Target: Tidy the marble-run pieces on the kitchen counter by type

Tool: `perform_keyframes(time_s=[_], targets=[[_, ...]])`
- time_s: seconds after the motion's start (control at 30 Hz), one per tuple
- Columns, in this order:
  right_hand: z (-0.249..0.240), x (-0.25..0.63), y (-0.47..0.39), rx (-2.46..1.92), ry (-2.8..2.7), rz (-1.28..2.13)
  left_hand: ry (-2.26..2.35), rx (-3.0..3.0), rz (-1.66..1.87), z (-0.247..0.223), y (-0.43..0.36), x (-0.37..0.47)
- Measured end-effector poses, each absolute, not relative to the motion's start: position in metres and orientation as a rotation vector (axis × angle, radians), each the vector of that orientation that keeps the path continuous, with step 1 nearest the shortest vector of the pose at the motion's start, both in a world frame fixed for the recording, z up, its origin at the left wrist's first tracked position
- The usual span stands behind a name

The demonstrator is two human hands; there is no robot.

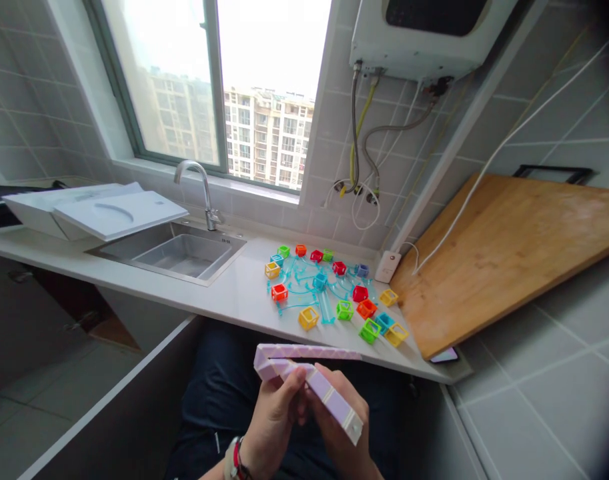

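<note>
Stainless steel sink [189, 257] with curved faucet [207, 193], white box [119, 210] beside it, window [219, 93] behind, wooden board [514, 253] leaning right.

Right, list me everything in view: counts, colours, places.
Jointed strip: 1, lilac and cream, in both hands
Green cube frames: 4, green, counter
Yellow cube frames: 4, yellow, counter
Red cube frames: 6, red to orange, counter
Blue cube frames: 4, blue shades, counter
Thin pieces: many, too tangled to count, turquoise, among cubes
Counter: 1, white, below window
Sink: 1, steel, in counter
Tap: 1, chrome, behind sink
Box parts: 2, white, sink's left end
Window: 1, grey frame, above sink
Wall unit: 1, white, upper right
Hoses: several, grey and yellow, beneath unit
Board: 1, brown, right
Cord: 1, white, across board
Legs: 2, dark trousers, below counter
Left hand: 1, bare, red-and-pale wristband, on strip
Right hand: 1, bare, on strip
</note>
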State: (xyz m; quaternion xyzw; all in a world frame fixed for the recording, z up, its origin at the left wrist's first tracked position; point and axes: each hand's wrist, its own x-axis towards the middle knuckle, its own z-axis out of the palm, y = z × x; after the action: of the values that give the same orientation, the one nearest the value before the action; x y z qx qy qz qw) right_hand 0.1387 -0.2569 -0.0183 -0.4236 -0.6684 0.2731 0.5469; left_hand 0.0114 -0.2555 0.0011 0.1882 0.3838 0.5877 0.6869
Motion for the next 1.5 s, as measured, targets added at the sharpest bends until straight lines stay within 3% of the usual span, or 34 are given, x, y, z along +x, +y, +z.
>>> perform_keyframes(time_s=[0.4,0.63,1.0,1.27,1.4,1.5], targets=[[-0.011,0.141,-0.254,-0.999,-1.546,0.744,0.834,0.490,1.378,-0.010,-0.241,-0.007],[0.006,0.149,-0.248,-1.109,-1.686,0.985,0.964,0.806,1.455,-0.017,-0.234,-0.018],[0.008,0.158,-0.236,-1.042,-1.825,0.846,0.990,0.984,1.365,-0.007,-0.225,-0.026],[0.005,0.173,-0.224,-1.018,-2.091,0.483,1.019,0.941,1.226,-0.009,-0.227,-0.026],[0.006,0.173,-0.225,-1.107,-1.797,0.615,0.962,0.883,1.268,-0.009,-0.229,-0.027],[0.001,0.166,-0.234,-1.169,-1.427,0.966,0.910,0.856,1.323,-0.010,-0.233,-0.028]])
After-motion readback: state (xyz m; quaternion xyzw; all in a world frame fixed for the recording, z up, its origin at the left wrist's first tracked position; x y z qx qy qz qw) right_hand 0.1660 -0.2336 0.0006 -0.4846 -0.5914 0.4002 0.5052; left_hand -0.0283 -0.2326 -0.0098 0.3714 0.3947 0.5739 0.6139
